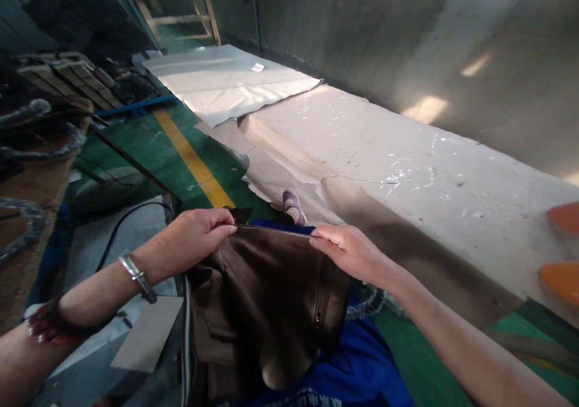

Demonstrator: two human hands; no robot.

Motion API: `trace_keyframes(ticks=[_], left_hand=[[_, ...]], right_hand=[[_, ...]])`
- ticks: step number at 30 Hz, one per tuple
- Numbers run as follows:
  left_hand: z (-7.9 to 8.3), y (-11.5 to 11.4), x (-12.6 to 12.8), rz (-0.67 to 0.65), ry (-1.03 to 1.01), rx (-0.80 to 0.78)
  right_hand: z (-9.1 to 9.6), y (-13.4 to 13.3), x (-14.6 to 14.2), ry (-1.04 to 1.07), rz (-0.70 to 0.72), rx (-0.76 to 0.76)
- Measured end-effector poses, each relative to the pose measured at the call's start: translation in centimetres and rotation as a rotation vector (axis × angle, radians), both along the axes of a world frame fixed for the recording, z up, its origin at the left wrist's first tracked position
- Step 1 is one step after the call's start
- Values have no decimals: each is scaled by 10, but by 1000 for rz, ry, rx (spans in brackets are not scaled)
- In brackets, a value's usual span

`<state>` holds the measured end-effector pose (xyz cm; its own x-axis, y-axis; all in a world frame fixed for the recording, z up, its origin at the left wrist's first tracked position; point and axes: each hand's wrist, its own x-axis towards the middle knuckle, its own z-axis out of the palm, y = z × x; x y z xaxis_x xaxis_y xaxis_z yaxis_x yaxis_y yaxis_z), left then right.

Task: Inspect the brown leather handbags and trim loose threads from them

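Observation:
A dark brown leather-like piece [266, 298] with a zipper [319, 301] hangs over my lap. My left hand [194, 238] pinches its top edge at the left, fingers closed on the material. My right hand [348, 250] pinches the same top edge at the right, stretching it taut between both hands. A silver bracelet circles my left wrist. Blue clothing [362, 365] lies under the piece, and a grey shoe [294, 205] shows just beyond the edge.
A long sheet of pale paper or card [407, 172] covers the green floor [149, 148] ahead and right, by a grey wall. A yellow floor line [194, 163] runs past it. Wooden pallets [67, 78], hoses and cables sit left. Orange objects [563, 274] lie at the right edge.

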<state>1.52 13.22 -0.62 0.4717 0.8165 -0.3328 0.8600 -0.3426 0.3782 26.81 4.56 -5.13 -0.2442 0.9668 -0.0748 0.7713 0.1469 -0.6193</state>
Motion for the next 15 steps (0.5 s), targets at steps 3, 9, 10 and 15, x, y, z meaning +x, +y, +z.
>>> trace_keyframes(ticks=[3, 9, 10, 15], left_hand=[[0, -1, 2, 8, 7, 1], [-2, 0, 3, -28, -4, 43], [-3, -1, 3, -28, -5, 49], [-7, -12, 1, 70, -101, 112]], right_hand=[[5, 1, 0, -63, 40, -37], [15, 13, -28, -246, 78, -36], [13, 15, -34, -259, 76, -36], [2, 23, -39, -190, 81, -42]])
